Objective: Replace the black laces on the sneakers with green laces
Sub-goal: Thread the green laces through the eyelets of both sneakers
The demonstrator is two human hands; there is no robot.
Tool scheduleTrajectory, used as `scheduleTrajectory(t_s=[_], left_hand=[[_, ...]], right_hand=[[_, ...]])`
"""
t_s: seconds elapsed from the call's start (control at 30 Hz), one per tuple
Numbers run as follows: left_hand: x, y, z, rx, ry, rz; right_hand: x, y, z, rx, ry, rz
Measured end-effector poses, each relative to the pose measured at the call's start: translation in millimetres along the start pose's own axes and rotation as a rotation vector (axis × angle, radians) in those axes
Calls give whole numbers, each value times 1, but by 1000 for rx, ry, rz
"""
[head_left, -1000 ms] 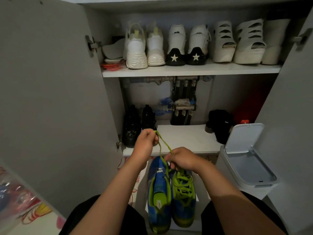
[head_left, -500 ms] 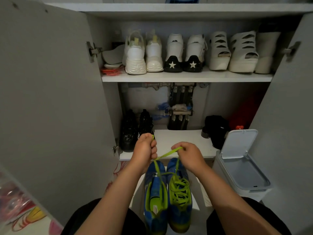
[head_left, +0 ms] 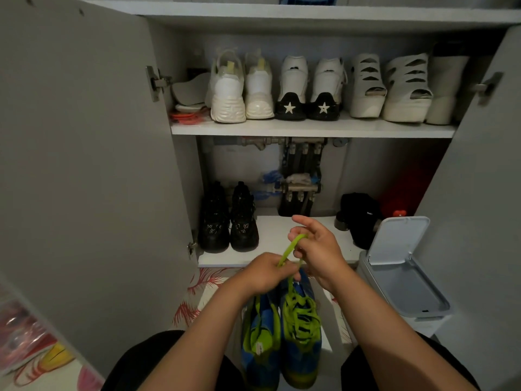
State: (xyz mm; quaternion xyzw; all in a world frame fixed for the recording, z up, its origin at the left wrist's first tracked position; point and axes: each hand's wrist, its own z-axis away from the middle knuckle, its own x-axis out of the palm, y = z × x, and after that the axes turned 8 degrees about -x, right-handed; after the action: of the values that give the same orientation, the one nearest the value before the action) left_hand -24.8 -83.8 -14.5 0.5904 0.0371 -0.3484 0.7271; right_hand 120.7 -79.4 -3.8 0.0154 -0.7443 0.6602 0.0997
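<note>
Cabinet [head_left: 310, 15]: both doors stand open in front of you; its lower shelf [head_left: 276, 227] is the landmark for every place here.
Bin [head_left: 406, 286]: just beside the lower shelf's right end, a little nearer to you, with its lid tipped up.
White shoes [head_left: 228, 91]: in a row on the board above the lower shelf, heels toward you.
Black shoes [head_left: 228, 221]: a pair standing on the lower shelf at its left end.
Sneakers [head_left: 301, 334]: blue and green, side by side just below the lower shelf's front edge, between your knees; the right one carries green lacing across its top.
Left hand [head_left: 265, 275]: at the shelf's front edge, over the sneakers; your grip is curled and pinches the green lace [head_left: 290, 246].
Right hand [head_left: 318, 249]: just above the lower shelf's front edge; the lace loops over a curled finger, so this grip holds it too, while the forefinger points out straight.
Green lace: runs up from the right sneaker, through your left grip, to the right-hand loop over the shelf.
</note>
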Motion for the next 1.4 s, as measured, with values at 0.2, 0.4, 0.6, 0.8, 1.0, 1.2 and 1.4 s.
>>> scheduleTrajectory(t_s=[0.2, 0.4, 0.6, 0.8, 1.0, 1.2, 1.4], left_hand=[[-15, 12, 3, 54, 268, 381], [-29, 13, -2, 73, 612, 654], [-35, 4, -7, 26, 602, 791], [-25, -4, -6, -41, 463, 160], [-9, -8, -2, 6, 20, -3], [0, -15, -12, 38, 98, -27], [-9, 1, -9, 0, 275, 260]], right_hand=[[-3, 15, -2, 234, -215, 56], [-3, 22, 4, 290, -489, 508], [-9, 30, -1, 210, -325, 759], [-7, 22, -8, 47, 47, 671], [1, 9, -1, 13, 7, 463], [8, 6, 3, 17, -121, 95], [-6, 11, -7, 140, -44, 319]])
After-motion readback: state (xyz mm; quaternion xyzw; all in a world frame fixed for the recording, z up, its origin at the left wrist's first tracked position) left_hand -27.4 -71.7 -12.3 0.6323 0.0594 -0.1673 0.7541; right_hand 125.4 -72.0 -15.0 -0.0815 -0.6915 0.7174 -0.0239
